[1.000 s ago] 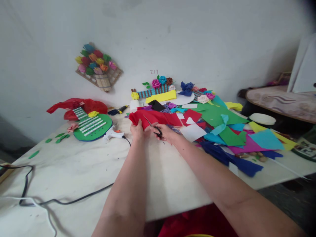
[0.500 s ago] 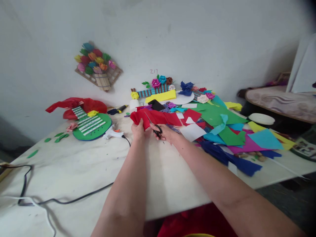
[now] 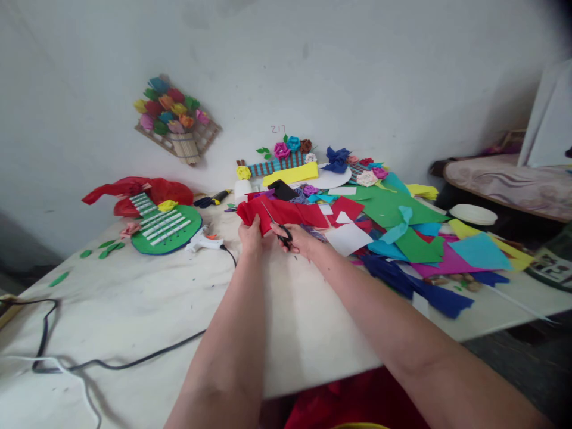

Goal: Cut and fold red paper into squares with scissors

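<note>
My left hand (image 3: 251, 236) grips the near left edge of a strip of red crepe paper (image 3: 286, 213), thumb on top. My right hand (image 3: 292, 239) has its fingers wrapped round the black handles of a pair of scissors (image 3: 285, 234). The blades point up and left, lying across the red paper beside my left thumb. Whether the blades are parted is too small to tell. The red paper stretches right towards loose paper scraps, its far end among them.
Left of my hands lie a white glue gun (image 3: 203, 239) with a black cord (image 3: 134, 359) and a green guitar-shaped craft piece (image 3: 187, 221). Coloured paper sheets (image 3: 397, 205) pile up on the right. A yellow paper roll (image 3: 290, 174) and paper flowers (image 3: 282, 150) stand at the back.
Almost nothing differs. Both hands keep their hold on the red paper and the scissors, with at most a tiny shift of the right hand.
</note>
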A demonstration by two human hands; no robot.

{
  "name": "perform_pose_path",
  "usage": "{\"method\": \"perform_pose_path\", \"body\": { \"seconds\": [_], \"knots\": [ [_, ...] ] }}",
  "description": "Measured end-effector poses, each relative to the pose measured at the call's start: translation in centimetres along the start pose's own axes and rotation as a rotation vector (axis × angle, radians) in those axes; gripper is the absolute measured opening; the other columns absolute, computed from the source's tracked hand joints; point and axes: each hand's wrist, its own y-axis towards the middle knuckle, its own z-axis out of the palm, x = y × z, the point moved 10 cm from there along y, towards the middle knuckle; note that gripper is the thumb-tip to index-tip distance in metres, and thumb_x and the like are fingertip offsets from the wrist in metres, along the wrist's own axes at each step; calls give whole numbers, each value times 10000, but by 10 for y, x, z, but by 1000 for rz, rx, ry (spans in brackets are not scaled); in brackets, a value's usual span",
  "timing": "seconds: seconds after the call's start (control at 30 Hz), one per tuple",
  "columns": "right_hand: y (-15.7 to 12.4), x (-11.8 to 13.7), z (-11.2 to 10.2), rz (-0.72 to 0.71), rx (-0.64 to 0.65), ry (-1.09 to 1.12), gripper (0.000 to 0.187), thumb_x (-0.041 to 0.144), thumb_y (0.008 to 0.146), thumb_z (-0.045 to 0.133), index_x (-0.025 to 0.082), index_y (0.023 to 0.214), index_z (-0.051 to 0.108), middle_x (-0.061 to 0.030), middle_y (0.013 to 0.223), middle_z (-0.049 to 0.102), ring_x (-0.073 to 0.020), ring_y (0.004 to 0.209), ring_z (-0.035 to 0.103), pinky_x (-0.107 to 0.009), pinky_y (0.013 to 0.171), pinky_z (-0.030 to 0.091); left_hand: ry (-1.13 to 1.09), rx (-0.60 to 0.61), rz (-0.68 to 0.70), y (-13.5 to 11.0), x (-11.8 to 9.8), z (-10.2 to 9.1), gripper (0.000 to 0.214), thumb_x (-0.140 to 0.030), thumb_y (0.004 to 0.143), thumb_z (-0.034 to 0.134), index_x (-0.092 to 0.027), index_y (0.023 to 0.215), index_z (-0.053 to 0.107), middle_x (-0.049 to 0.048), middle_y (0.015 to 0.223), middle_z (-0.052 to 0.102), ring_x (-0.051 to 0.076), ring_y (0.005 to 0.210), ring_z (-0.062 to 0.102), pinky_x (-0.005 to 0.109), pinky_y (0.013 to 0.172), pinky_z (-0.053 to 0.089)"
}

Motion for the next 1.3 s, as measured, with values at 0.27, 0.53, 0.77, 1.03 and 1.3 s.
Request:
{"method": "perform_pose_path", "body": {
  "seconds": [0.27,0.53,0.77,1.03,1.3],
  "knots": [
    [1,-1,-2,-4,-25,-3,453,576,639,667,161,722,505,48,515,497,-30,351,429,-146,258,181,-3,14,-10,3,5,0,246,-285,630,644,-116,801,590,42,688,626,135,602,573,245,576,439],
    [0,1,-2,-12,-46,-8,414,532,648,678,160,693,502,54,522,475,-25,354,410,-144,288,198,-8,8,-7,3,3,0,221,-270,630,633,-118,784,585,42,678,627,139,605,574,251,581,442],
    [3,-2,-7,-38,-98,-69,342,462,667,686,165,695,518,50,537,491,-22,372,407,-140,352,292,-30,3,-37,4,7,-1,236,-283,604,649,-124,762,576,48,687,625,133,563,560,263,571,444],
    [2,0,-4,-29,-71,-29,388,507,666,676,165,677,493,45,523,499,-32,365,432,-141,309,243,-77,15,-68,-1,6,3,220,-264,599,653,-118,744,576,46,648,625,147,582,577,267,578,455],
    [0,4,-2,-48,-20,-2,457,587,670,633,153,676,491,33,505,510,-39,342,438,-147,263,174,-94,58,-82,-7,3,8,204,-253,598,661,-114,727,585,46,632,624,145,570,575,262,565,453]
  ]
}}
